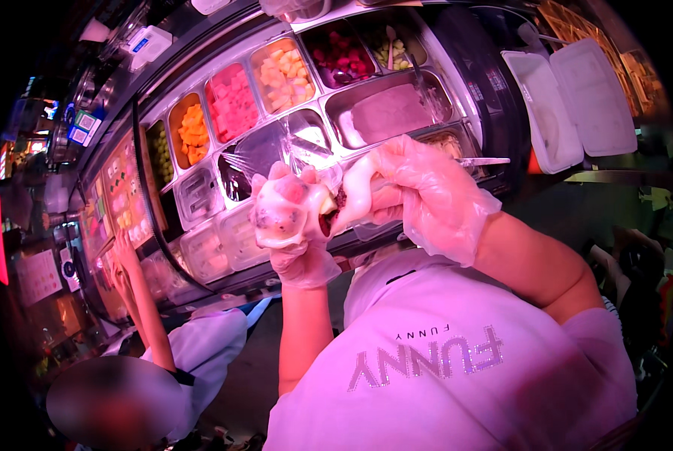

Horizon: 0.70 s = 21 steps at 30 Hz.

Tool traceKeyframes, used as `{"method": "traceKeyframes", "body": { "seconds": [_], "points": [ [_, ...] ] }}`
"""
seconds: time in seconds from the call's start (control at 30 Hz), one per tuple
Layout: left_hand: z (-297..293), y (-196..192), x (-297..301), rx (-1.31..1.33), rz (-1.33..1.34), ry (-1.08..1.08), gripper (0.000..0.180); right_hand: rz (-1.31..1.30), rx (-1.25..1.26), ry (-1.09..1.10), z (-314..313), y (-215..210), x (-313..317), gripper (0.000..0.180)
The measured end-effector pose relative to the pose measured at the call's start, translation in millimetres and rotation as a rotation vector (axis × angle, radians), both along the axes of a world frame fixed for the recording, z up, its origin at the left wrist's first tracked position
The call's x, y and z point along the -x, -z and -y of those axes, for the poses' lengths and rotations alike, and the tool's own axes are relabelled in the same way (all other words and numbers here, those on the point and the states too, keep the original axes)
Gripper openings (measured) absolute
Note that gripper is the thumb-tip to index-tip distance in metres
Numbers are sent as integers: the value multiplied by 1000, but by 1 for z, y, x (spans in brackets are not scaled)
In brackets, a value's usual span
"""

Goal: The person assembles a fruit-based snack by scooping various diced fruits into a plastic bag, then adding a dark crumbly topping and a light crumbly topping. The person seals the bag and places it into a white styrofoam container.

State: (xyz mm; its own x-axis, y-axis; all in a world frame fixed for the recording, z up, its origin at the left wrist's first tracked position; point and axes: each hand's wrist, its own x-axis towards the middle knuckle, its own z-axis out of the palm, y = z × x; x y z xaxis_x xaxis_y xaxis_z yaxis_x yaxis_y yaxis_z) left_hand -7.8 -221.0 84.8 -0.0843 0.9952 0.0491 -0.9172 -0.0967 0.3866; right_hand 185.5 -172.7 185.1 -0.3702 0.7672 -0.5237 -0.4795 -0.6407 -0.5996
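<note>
Head view: dim room, pink light. Steel-framed counter w/ sunken pans runs just beyond both hands.

Gloved L hand cupped around soft pale wrap; gloved R hand pinching wrap's edge, thumb vs. fingers, stretched btwn hands. Dark filling + pale yellow chunk show in the gap btwn hands.

Pans beyond L hand, L to R: green round pcs, orange cubes, pink cubes, peach-coloured cubes. Beyond R hand: dark red pcs, green cubes w/ spoon; nearer, wide pan of pale paste. Film-covered pan just past L fingertips; its contents unclear. Lidded bins left of L hand. Well right of R hand: white box, lid back.

Far left of L hand: co-worker's hands at counter.
</note>
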Motion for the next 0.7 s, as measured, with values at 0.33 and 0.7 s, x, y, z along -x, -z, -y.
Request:
{"method": "traceKeyframes", "body": {
  "seconds": [0.33,0.7],
  "points": [
    [3,-8,6,86,-158,222,104,526,-815,-659,-64,-35,35,18],
    [12,17,1,226,42,276,63,1144,-1682,-1563,-90,-99,143,20]
  ]
}}
